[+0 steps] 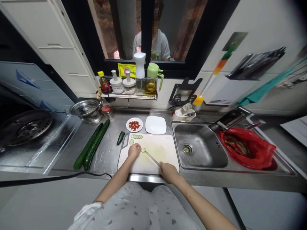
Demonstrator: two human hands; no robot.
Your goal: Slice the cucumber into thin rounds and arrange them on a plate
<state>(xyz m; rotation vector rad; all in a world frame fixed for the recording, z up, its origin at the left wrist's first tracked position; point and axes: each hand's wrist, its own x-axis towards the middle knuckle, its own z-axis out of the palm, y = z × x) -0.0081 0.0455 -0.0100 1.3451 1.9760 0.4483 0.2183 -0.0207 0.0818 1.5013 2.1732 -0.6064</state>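
Observation:
My right hand (169, 172) is closed round the handle of a knife (153, 158), whose blade points up and left across the white cutting board (160, 142). A pale round cucumber slice (143, 150) is at the blade's tip. Close beside that slice is my left hand (134, 150), its fingers bent together; whether they touch the slice or hold anything is unclear. Farther up the board lies an overlapping row of cucumber slices (136, 136), with a few more (131, 141) just below its left end. A cut cucumber piece (120, 138) rests left of the board.
Two long cucumbers (92, 147) lie on the steel counter at left, near a lidded pot (88, 110). Behind the board are a plate of chopped red pieces (134, 125) and a white plate (155, 125). At right are the sink (201, 159) and a red bag (249, 156).

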